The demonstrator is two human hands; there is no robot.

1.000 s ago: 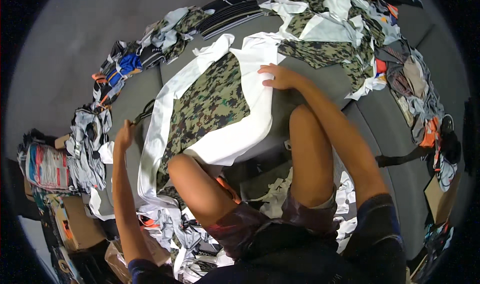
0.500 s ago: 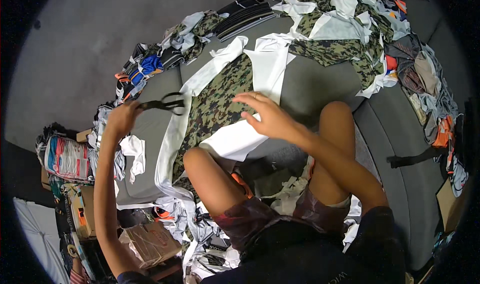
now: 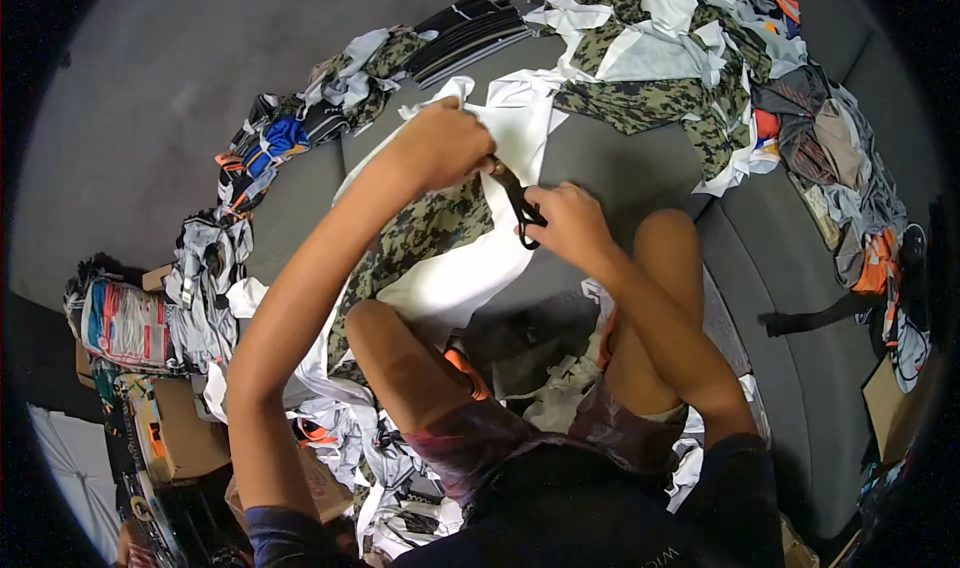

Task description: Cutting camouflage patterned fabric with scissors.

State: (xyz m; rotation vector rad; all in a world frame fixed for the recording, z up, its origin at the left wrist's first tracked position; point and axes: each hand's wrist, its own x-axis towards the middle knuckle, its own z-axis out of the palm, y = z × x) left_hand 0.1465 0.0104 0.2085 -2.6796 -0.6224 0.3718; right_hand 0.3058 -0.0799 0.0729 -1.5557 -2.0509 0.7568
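Black-handled scissors (image 3: 525, 215) hang over the white-edged camouflage cloth, pointing up and left. Closed around their blade end is my left hand (image 3: 452, 146), which hides the tips. My right hand (image 3: 572, 226) has its fingers at the handle loops, gripping them. Below both hands, the camouflage cloth (image 3: 440, 223) with its wide white panel (image 3: 460, 283) lies across the grey seat and reaches down by my left knee. My left forearm covers part of it.
Camouflage and white pieces (image 3: 650, 58) are heaped at the far right. Folded black-striped fabric (image 3: 470, 38) lies at the back. More clothing rings the grey cushions (image 3: 620, 158), with a black strap (image 3: 815, 316) at right. Cardboard boxes (image 3: 185, 428) stand at lower left.
My left hand has swung right with the scissors, from the left side to over the cloth. My right hand has shifted slightly right and closed on their handles.
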